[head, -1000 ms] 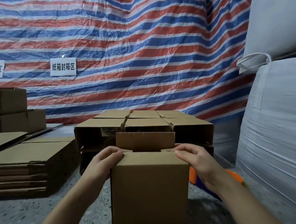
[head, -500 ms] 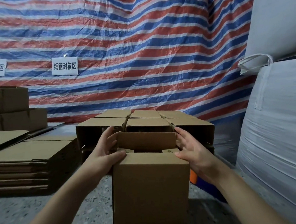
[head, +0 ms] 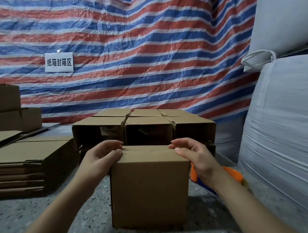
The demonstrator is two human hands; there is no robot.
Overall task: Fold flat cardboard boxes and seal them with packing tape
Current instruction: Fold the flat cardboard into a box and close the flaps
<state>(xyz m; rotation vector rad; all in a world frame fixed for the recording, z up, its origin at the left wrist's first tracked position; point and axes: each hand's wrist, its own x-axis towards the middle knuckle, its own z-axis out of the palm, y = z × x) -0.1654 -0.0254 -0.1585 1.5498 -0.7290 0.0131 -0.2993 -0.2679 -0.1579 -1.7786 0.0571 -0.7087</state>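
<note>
The box [head: 150, 186] stands upright on the speckled floor [head: 48, 222], near the middle of the view, with its top flaps folded down and seemingly not yet taped. The step in hand looks like closing the top; the next move likely calls for keeping the flaps flat with one hand while the other fetches the orange and blue tape dispenser [head: 232, 174], which lies just right of the box, partly hidden behind the right wrist.

The left hand [head: 101, 157] sits at the box's far left top corner, thumb pressing on the top edge, fingers loosely curved over the flap. The right hand [head: 193, 153] is at the far right corner, thumb on the top edge, fingers together and gently bent above the flap; whether they touch it I cannot tell.

Beyond stand finished boxes [head: 145, 127]; flat cardboard [head: 30, 163] is stacked at the left.
</note>
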